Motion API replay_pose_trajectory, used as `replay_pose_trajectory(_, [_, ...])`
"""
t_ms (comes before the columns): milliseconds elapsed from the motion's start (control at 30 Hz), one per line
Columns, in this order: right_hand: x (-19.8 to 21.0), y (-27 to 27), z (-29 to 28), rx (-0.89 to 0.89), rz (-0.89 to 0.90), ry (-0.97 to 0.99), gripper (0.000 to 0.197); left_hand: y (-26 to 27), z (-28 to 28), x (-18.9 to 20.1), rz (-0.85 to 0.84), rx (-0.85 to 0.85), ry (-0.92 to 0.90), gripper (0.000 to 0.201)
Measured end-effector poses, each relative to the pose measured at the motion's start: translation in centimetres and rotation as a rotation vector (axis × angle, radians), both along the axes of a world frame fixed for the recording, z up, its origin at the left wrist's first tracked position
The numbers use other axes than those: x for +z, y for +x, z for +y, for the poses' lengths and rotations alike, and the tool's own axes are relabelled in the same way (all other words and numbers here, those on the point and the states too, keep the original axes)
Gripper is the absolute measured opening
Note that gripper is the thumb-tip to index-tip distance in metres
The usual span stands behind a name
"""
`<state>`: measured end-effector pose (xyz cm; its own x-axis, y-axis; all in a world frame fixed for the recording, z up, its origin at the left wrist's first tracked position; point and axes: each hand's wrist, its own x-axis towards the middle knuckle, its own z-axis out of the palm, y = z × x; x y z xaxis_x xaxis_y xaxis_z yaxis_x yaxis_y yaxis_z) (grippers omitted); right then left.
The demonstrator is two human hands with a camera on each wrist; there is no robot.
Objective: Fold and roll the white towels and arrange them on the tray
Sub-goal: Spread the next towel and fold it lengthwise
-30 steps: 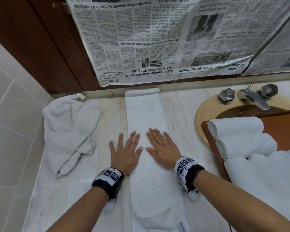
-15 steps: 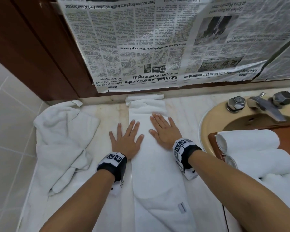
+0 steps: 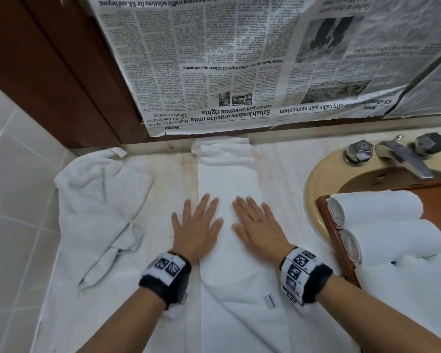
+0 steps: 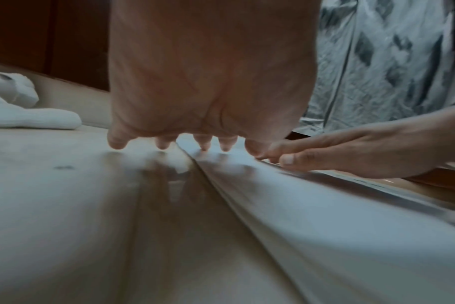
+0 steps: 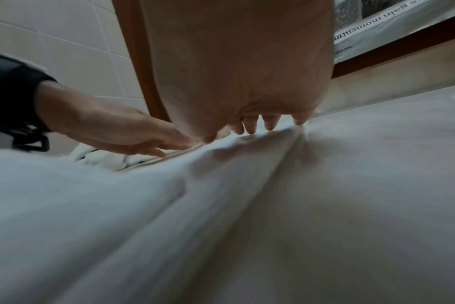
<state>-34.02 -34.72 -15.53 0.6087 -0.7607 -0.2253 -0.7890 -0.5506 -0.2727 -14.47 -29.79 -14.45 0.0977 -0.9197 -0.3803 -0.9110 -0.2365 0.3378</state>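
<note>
now both palms lie flat on the long folded towel (image 3: 227, 225) that runs down the middle of the counter (image 3: 168, 174) from the wall toward the person; the left hand (image 3: 196, 230) sits half on the strip's left edge and half on the counter, the right hand (image 3: 259, 229) wholly on the strip, fingers of both straight and slightly spread, gripping nothing; compared with half a second ago the hands are back nearer the middle of the strip, having reached closer to its far end then, so this reads as a smoothing stroke up and back rather than the start of a roll; the far end (image 3: 222, 149) against the wall looks a little bunched, and the near end with the label (image 3: 270, 300) lies slanted, so the fold is probably not quite squared yet; two rolled towels (image 3: 382, 225) already lie side by side on the brown tray (image 3: 334, 240) over the sink (image 3: 321, 179), touching each other, and a crumpled towel (image 3: 99, 207) waits at the left; in the wrist views the fingertips (image 4: 203, 145) press lightly on the cloth edge; my judgement is that the flattening is nearly done and rolling from one end comes next, with a loose or skewed roll the main risk.
</note>
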Motion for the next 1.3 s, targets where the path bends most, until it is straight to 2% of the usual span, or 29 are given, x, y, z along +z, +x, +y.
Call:
replay_pose_trajectory(100, [-0.9, -0.8, 0.6, -0.003, 0.037, -0.014, 0.065, -0.9, 2.7, -0.5, -0.066, -0.055, 0.029, 0.06])
replay_pose_trajectory(233, [-0.8, -0.9, -0.8, -0.043, 0.052, 0.024, 0.063, -0.7, 3.0, -1.5, -0.123, -0.009, -0.026, 0.065])
replay_pose_trajectory(300, [-0.7, -0.9, -1.4, -0.088, 0.065, 0.04, 0.062, -0.8, 2.8, -1.7, -0.132, 0.035, -0.047, 0.069])
replay_pose_trajectory(433, [0.5, -1.7, -0.8, -0.208, 0.032, 0.071, 0.056, -1.2, 2.9, -1.1, -0.08, 0.071, -0.034, 0.064])
replay_pose_trajectory(533, [2.0, -3.5, 2.3, -0.2, -0.099, 0.023, 0.045, -1.8, 4.6, 0.3, 0.005, 0.076, -0.051, 0.062])
replay_pose_trajectory(600, [2.7, -4.8, 5.4, -0.184, -0.147, 0.069, 0.039, -2.5, 6.6, 1.0, 0.015, 0.043, -0.083, 0.06])
replay_pose_trajectory(733, [3.1, -7.5, 10.5, -0.239, -0.178, 0.297, 0.054, -3.7, 10.8, 0.9, 0.021, 0.001, -0.043, 0.057])
replay_pose_trajectory(800, [2.9, -8.2, 12.1, -0.263, -0.196, 0.357, 0.054, -3.9, 12.2, 0.8, 0.027, -0.001, -0.024, 0.058])
replay_pose_trajectory(867, [2.5, -8.4, 13.2, -0.3, -0.246, 0.387, 0.043, -4.0, 13.1, 0.7, 0.041, 0.002, -0.016, 0.059])
replay_pose_trajectory(967, [2.2, -8.1, 14.2, -0.343, -0.303, 0.353, 0.011, -4.0, 14.0, 0.6, 0.091, 0.013, 0.017, 0.063])
replay_pose_trajectory(1000, [2.4, -8.0, 14.4, -0.349, -0.309, 0.33, 0.009, -4.0, 14.1, 0.5, 0.093, 0.005, 0.029, 0.064])
replay_pose_trajectory(1033, [2.7, -7.8, 14.6, -0.343, -0.306, 0.32, 0.011, -4.0, 14.1, 0.7, 0.089, -0.006, 0.046, 0.065])
replay_pose_trajectory(1133, [2.9, -7.5, 15.8, -0.229, -0.193, 0.299, 0.045, -4.2, 14.2, 0.9, 0.017, -0.053, 0.08, 0.069])
replay_pose_trajectory(1167, [2.8, -7.5, 16.3, -0.2, -0.151, 0.284, 0.05, -4.4, 14.3, 1.0, -0.004, -0.065, 0.086, 0.07])
replay_pose_trajectory(1300, [2.2, -7.4, 16.8, -0.184, -0.151, 0.213, 0.036, -4.9, 14.8, 1.0, -0.035, -0.076, 0.107, 0.069])
